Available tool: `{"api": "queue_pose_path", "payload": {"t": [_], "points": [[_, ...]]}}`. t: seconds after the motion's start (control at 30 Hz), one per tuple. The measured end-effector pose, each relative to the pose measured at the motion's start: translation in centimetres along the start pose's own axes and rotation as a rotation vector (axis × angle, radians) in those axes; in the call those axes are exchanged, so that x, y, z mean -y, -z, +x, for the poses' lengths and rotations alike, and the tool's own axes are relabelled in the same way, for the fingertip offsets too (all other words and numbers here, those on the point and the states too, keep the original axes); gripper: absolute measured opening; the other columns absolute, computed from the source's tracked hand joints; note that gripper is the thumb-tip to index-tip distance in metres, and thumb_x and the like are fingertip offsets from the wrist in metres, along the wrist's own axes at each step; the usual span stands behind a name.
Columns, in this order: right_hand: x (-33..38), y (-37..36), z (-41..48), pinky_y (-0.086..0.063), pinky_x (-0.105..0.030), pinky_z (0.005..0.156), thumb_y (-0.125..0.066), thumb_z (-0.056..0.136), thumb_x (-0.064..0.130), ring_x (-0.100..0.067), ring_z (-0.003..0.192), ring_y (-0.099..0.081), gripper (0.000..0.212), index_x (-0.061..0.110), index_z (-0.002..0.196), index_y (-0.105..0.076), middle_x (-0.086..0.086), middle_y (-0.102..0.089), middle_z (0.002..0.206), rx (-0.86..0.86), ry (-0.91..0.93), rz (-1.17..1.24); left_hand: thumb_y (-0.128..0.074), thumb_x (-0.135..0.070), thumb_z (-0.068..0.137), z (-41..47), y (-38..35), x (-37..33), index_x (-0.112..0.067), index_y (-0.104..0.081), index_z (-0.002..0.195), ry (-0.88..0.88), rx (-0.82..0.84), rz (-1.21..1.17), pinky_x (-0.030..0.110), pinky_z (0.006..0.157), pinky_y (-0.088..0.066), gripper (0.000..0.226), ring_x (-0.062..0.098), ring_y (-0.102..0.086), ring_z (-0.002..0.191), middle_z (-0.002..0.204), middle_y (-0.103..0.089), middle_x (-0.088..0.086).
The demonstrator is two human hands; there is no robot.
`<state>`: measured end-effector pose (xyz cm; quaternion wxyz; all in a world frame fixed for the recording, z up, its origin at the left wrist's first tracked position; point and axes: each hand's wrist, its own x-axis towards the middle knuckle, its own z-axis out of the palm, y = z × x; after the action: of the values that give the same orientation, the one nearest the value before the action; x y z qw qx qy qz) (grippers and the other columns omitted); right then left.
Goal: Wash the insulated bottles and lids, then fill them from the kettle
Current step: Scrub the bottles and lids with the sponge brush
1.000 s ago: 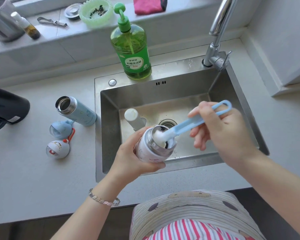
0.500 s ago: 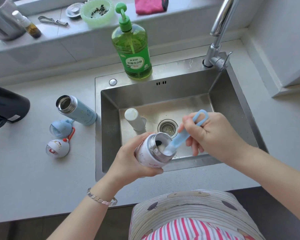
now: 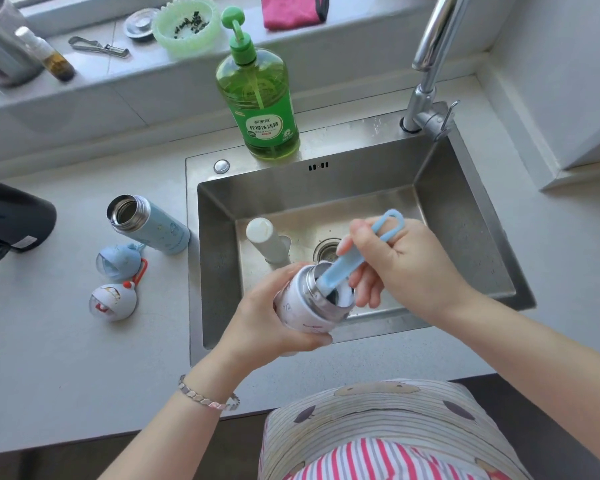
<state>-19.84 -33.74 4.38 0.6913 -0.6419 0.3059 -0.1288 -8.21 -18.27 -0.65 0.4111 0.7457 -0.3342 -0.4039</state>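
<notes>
My left hand grips a white insulated bottle tilted over the sink's front edge, its steel mouth facing right. My right hand holds a light blue bottle brush whose sponge head is down inside that bottle's mouth. A blue insulated bottle lies open on the counter left of the sink. Its blue lid and a white lid sit just below it. The black kettle stands at the left edge.
A green dish soap pump bottle stands on the steel sink's back rim, the tap to its right. A white cylindrical object stands in the basin near the drain. The sill holds a green strainer, a pink cloth and small items.
The brush has gone from the bottle's mouth deep into the bottle, my right hand moving left and down toward it. The left hand kept its grip on the white bottle.
</notes>
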Motion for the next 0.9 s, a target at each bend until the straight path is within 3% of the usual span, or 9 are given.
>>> {"api": "queue_pose_path", "payload": {"t": [0.13,0.23,0.33,0.47,0.63,0.8,0.9], "points": [[0.3,0.9,1.0,-0.045,-0.022,0.035,-0.042,0.097,0.022,-0.019,0.036,-0.058,0.034,0.007,0.072,-0.061,-0.007,-0.057,0.045,-0.09,0.062,0.005,-0.09,-0.024,0.042,0.0,0.3,-0.6,-0.054,-0.056,0.107,-0.021,-0.039,-0.013,0.021,0.079,-0.053,0.079,0.007,-0.064,0.094,0.101,-0.067,-0.014],[-0.4,0.6,0.7,-0.044,-0.021,0.035,-0.041,0.097,0.022,-0.019,0.035,-0.057,0.035,0.006,0.073,-0.06,-0.006,-0.056,0.044,-0.037,-0.01,-0.017,-0.092,-0.016,0.042,0.3,1.1,-0.5,-0.047,-0.059,0.108,-0.01,-0.069,-0.028,0.02,0.07,-0.052,0.08,0.01,-0.066,0.091,0.1,-0.068,-0.008],[0.1,0.1,1.0,-0.044,-0.02,0.035,-0.041,0.097,0.021,-0.018,0.036,-0.057,0.035,0.005,0.073,-0.06,-0.006,-0.056,0.044,0.01,-0.048,0.048,-0.09,-0.023,0.04,0.3,0.6,-0.4,-0.051,-0.059,0.105,0.02,-0.047,-0.052,0.025,0.076,-0.055,0.078,0.011,-0.067,0.09,0.098,-0.07,-0.008],[0.1,0.8,1.4,-0.046,-0.021,0.036,-0.042,0.097,0.022,-0.02,0.037,-0.059,0.034,0.007,0.074,-0.06,-0.007,-0.057,0.045,-0.102,0.023,0.032,-0.088,-0.027,0.039,0.1,0.5,-0.5,-0.05,-0.059,0.106,0.013,-0.038,-0.06,0.029,0.081,-0.055,0.075,0.012,-0.066,0.092,0.098,-0.07,-0.008],[-0.1,0.0,0.6,-0.042,-0.019,0.035,-0.04,0.098,0.021,-0.016,0.035,-0.056,0.035,0.003,0.075,-0.06,-0.008,-0.057,0.046,-0.008,-0.091,0.055,-0.09,-0.023,0.04,0.5,0.9,-0.2,-0.047,-0.059,0.106,0.006,-0.051,-0.037,0.028,0.078,-0.055,0.076,0.011,-0.066,0.09,0.098,-0.069,-0.008],[0.0,1.0,1.7,-0.042,-0.017,0.035,-0.039,0.099,0.026,-0.013,0.034,-0.055,0.037,0.009,0.073,-0.059,-0.005,-0.057,0.042,-0.209,-0.05,0.107,-0.088,-0.028,0.043,0.7,0.7,-0.3,-0.048,-0.055,0.109,-0.033,-0.061,0.002,0.028,0.079,-0.055,0.077,0.01,-0.065,0.093,0.101,-0.066,-0.011],[-0.7,1.3,0.9,-0.043,-0.018,0.036,-0.039,0.099,0.025,-0.014,0.035,-0.056,0.037,0.008,0.073,-0.06,-0.006,-0.059,0.044,-0.202,-0.073,0.093,-0.089,-0.022,0.05,0.9,1.2,-0.2,-0.052,-0.044,0.115,-0.022,-0.067,0.054,0.026,0.077,-0.055,0.084,0.01,-0.065,0.09,0.1,-0.063,-0.019]]}}
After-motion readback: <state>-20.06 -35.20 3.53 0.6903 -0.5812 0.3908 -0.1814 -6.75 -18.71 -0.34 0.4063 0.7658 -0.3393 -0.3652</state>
